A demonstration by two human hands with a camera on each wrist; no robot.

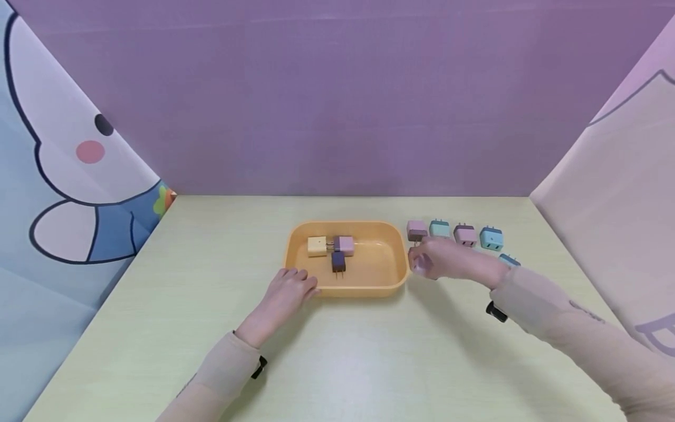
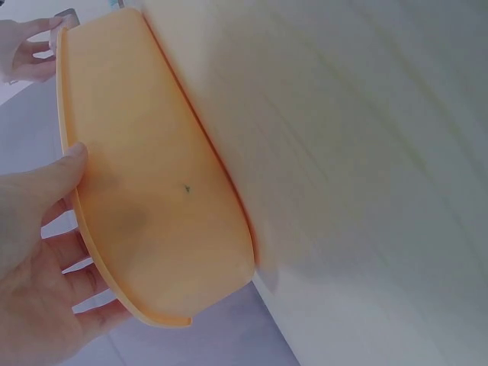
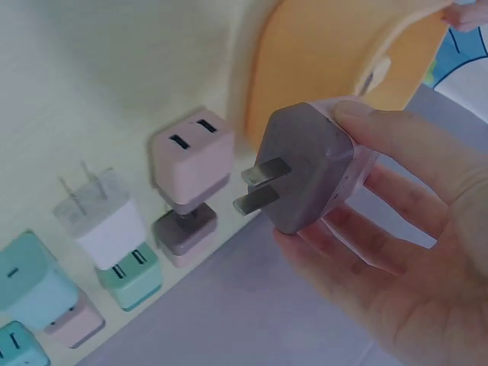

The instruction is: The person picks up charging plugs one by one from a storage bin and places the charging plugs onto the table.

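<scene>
Left hand [image 1: 287, 288] grips orange rounded-rectangular plastic tray [image 1: 364, 291], right hand [image 1: 448, 258] pinches boxy pink-and-mauve two-pin plug [image 3: 305, 149]; likely loading, next needs lifting inward.

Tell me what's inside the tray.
The tray holds a yellow charger, a pink charger and a dark charger. Whatever lies directly beneath them is covered, and the left hand hides part of the near left corner.

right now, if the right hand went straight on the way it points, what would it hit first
Probably the right end of the orange tray, with the held charger leading; how high the right hand sits is unclear, so it might pass over.
</scene>
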